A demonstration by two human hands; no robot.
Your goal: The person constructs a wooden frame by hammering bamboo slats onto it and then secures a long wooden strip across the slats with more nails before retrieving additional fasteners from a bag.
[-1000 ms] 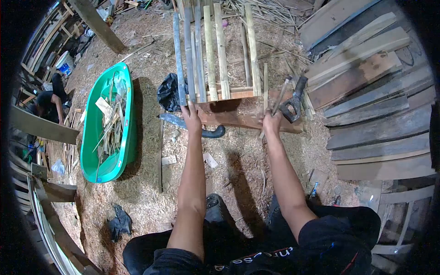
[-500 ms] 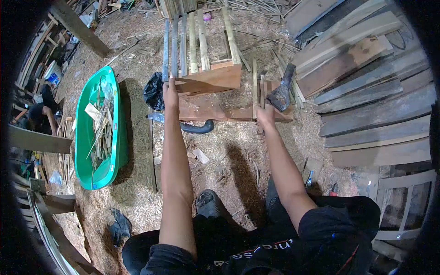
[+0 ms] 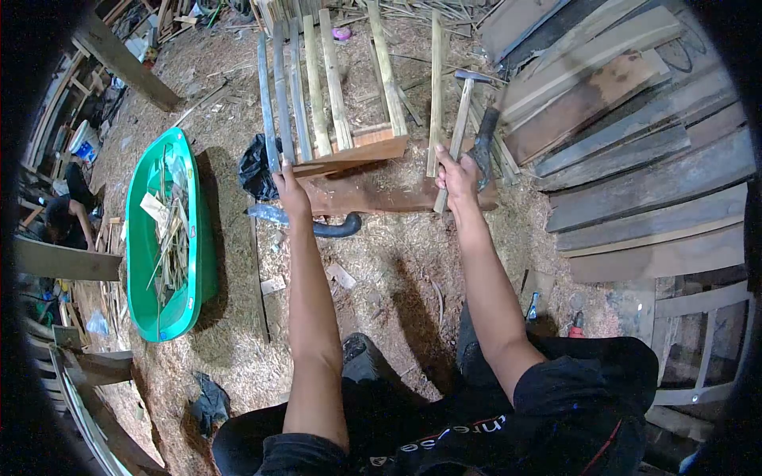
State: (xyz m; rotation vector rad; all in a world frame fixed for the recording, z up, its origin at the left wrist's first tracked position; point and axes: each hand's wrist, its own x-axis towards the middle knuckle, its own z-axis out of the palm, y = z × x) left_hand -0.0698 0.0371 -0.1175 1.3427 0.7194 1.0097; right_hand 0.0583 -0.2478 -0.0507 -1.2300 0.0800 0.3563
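My left hand (image 3: 293, 196) is closed on the near left corner of a slatted wooden piece. Several narrow wooden slats (image 3: 332, 87) run away from me from its reddish-brown board (image 3: 361, 149). In my right hand (image 3: 459, 176) are a hammer (image 3: 461, 119), its head pointing away from me, and a loose wooden slat (image 3: 436, 83) beside its handle. Under the slatted piece lies a reddish plank (image 3: 373, 193) on the ground. A dark-handled tool with a blade (image 3: 337, 226) lies just this side of that plank.
A green plastic tub (image 3: 194, 262) with wood scraps stands at left. Boards (image 3: 643, 178) lie in rows at right. Another dark-handled tool (image 3: 486, 143) rests beyond my right hand, a black plastic bag (image 3: 258, 170) by the left. Another person (image 3: 71, 218) is at far left.
The slatted piece has tilted and shifted slightly left. My right hand has risen with the hammer and slat, and the hammer's head now shows. The view has shifted a little.
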